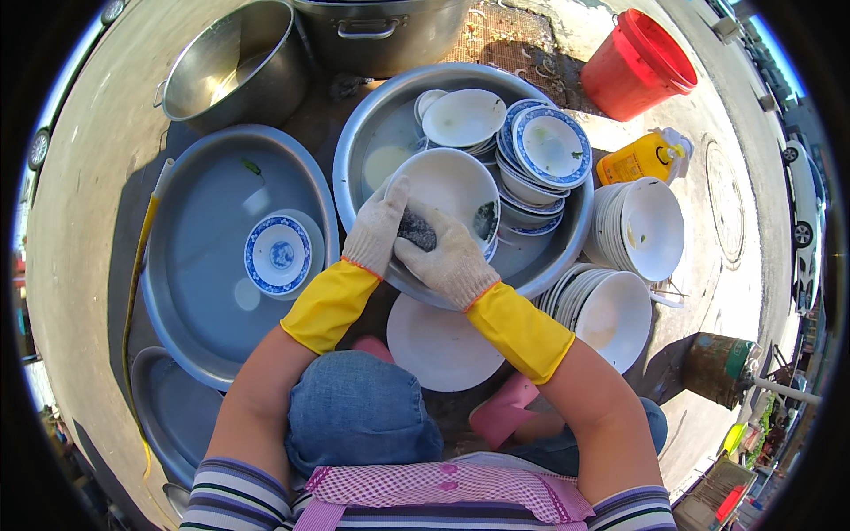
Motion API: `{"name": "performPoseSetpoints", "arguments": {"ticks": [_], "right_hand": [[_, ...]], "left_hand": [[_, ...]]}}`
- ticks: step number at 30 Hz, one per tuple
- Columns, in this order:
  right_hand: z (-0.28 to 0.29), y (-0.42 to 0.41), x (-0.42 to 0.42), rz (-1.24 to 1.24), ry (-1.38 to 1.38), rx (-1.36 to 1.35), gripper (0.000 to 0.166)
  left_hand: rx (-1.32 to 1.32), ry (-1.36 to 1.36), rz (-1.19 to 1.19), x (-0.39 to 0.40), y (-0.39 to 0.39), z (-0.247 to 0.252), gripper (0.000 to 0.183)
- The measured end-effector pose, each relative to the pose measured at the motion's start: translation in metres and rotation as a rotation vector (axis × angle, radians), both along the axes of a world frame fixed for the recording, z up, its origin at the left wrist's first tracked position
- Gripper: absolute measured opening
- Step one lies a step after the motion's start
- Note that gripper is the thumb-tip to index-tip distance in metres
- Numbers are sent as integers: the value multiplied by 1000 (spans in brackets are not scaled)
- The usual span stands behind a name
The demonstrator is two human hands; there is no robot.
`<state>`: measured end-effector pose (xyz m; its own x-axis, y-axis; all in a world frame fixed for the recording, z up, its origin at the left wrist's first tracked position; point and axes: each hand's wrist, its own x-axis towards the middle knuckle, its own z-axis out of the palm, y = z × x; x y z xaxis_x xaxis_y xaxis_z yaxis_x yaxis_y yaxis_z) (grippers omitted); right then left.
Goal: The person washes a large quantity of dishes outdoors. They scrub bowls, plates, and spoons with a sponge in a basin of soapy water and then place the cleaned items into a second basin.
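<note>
My left hand (378, 226), in a cotton work glove over a yellow rubber glove, grips the left rim of a white bowl (455, 179). A dark scouring pad (417, 229) is held in my right hand (448, 252), gloved the same way, against the bowl's near side. A dark green food scrap sticks to the bowl's right side. The bowl is over a large metal basin (352, 133) of water, where blue-rimmed bowls (552, 146) are stacked beside white bowls (463, 118). To the left, a second water-filled basin (156, 285) holds a blue-patterned bowl (277, 255).
Stacked white bowls (654, 229) and more dishes (614, 322) stand right of the basin. A red bucket (627, 73) and yellow bottle (634, 159) are behind them. Metal pots (232, 73) stand at the back left. A large white plate (445, 345) lies below my hands; a hose (136, 279) runs along the left.
</note>
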<state>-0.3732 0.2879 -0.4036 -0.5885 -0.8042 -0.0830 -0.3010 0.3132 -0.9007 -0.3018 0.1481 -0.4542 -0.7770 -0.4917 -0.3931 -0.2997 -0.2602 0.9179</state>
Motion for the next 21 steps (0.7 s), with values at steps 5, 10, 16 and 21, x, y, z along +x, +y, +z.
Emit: {"name": "performPoseSetpoints", "arguments": {"ticks": [5, 10, 16, 21], "right_hand": [[-13, 48, -49, 564, 906, 215, 33], [-8, 39, -33, 375, 969, 253, 32], [-19, 50, -40, 485, 1001, 94, 40], [-2, 38, -21, 322, 796, 323, 39]], "left_hand": [[-147, -64, 14, 7, -3, 21, 64], [-128, -75, 115, -3, 3, 16, 61], [-161, -112, -151, 2, -6, 34, 68], [-66, -165, -38, -7, 12, 32, 68]]}}
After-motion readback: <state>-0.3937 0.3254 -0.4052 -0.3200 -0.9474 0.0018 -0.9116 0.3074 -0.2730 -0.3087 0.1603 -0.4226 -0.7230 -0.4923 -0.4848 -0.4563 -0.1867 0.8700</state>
